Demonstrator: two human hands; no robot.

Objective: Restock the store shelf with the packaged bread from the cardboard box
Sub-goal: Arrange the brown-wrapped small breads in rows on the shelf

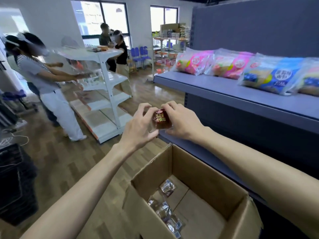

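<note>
- Head view: wood floor; grey store shelf (224, 87) carries pink and blue bread bags (269, 75) along its back.
- Below the shelf, the cardboard box (203, 171) stands open, a few packets (166, 209) left inside.
- My left hand (139, 128) and right hand (181, 120) both pinch one small brown bread packet (161, 119), held above the box, short of the shelf.
- Judgement: carry step; next, set it on the bare front of the shelf.

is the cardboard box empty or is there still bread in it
Not empty. The open cardboard box still holds a few small packets, with much bare bottom showing.
</note>
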